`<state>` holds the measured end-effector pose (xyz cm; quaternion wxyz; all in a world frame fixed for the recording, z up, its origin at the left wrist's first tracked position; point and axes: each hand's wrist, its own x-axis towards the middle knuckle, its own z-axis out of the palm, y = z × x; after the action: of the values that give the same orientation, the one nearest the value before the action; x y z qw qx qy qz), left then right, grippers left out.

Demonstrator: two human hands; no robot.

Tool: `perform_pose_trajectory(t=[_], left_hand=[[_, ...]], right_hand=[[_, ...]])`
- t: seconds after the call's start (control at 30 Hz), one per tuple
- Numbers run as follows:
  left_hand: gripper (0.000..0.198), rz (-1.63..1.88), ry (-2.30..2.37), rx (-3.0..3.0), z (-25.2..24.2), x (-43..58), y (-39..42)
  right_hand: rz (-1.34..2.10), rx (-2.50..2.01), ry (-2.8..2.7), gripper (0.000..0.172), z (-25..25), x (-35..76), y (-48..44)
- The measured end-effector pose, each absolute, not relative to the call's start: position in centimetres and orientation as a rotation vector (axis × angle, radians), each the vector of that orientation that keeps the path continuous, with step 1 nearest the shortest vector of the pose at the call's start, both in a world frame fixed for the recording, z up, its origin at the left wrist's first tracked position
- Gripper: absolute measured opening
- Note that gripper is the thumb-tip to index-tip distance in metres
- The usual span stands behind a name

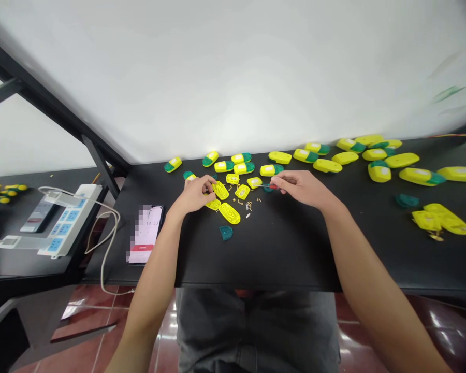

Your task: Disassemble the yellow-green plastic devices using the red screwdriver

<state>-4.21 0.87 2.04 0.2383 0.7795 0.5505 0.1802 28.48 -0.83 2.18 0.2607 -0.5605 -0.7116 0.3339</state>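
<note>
My left hand (198, 194) is closed, its fingertips on the edge of a yellow plastic shell half (220, 190) whose ribbed inside faces up. In my right hand (297, 185) is a screwdriver (273, 186) with a red handle, its thin shaft pointing left. The shaft passes close to a small yellow cover (254, 182); whether they touch I cannot tell. Between the hands lie more small yellow covers (242, 192) and loose brass-coloured screws (250, 203). Another open yellow shell half (230, 213) rests nearer me, with a dark green translucent cap (226, 232) below it.
Several assembled yellow-and-green cases (244, 168) line the table's back by the white wall, with more cases (421, 176) at right. Loose yellow shells (448, 218) lie far right. A phone (146, 233) is left of my arm, beyond it a cable (107, 248) and power strip (68, 220).
</note>
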Motion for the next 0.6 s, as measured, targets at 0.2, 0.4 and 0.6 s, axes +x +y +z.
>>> perform_pose_trajectory(t=[0.2, 0.4, 0.6], left_hand=[[0.033, 0.439, 1.489, 2.137, 2.0, -4.34, 0.8], [0.031, 0.497, 1.381, 2.067, 1.66, -4.32, 0.85], [0.018, 0.666, 1.325, 1.98, 1.89, -4.38, 0.92]], right_hand=[[0.906, -1.499, -1.933, 0.053, 2.07, 28.56, -0.82], [0.887, -1.512, -1.949, 0.055, 2.1, 28.36, -0.86], [0.907, -1.52, -1.947, 0.053, 2.2, 28.25, -0.94]])
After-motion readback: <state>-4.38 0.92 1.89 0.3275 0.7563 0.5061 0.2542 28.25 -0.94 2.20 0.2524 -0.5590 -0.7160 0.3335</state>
